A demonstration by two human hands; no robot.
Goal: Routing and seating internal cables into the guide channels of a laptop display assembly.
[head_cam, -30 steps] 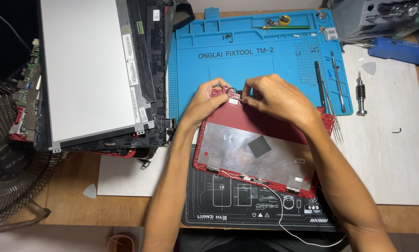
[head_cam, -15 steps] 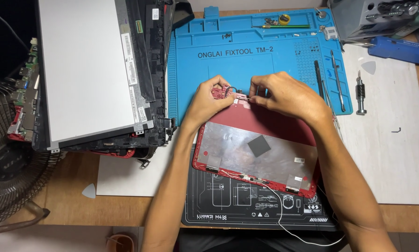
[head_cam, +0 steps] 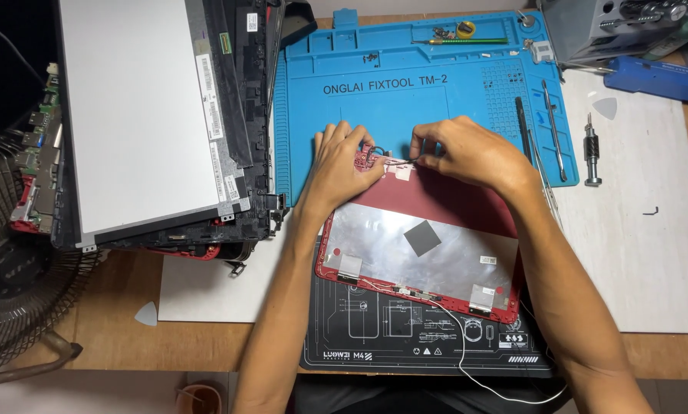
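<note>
Red plastic laptop lid shell (head_cam: 436, 203), silver foil lining and dark square pad on its inner face: lying inside-up across the near edge of the blue silicone repair mat (head_cam: 405, 84) and the black printed work mat (head_cam: 405, 356). Thin white cable (head_cam: 461, 345) trailing from its near edge over the black mat.

Left hand (head_cam: 344, 165): resting on the shell's far left corner, fingers curled together and pressing on a small red part there; grip itself not discernible.

Right hand (head_cam: 467, 152): at the shell's far edge, just beside the left hand, fingertips (head_cam: 419, 157) pinched together on a small pale piece at the rim.

Flat grey display panel (head_cam: 133, 115): stacked on dark laptop parts, left of the blue mat.

Black wire fan guard (head_cam: 14, 284): far left, near corner.

Long thin metal tools (head_cam: 553, 130): right side of the blue mat.

Short metal screwdriver bit holder (head_cam: 592, 149): on the white sheet, right.

White triangular pick (head_cam: 146, 313): on the wooden desk, near left.
</note>
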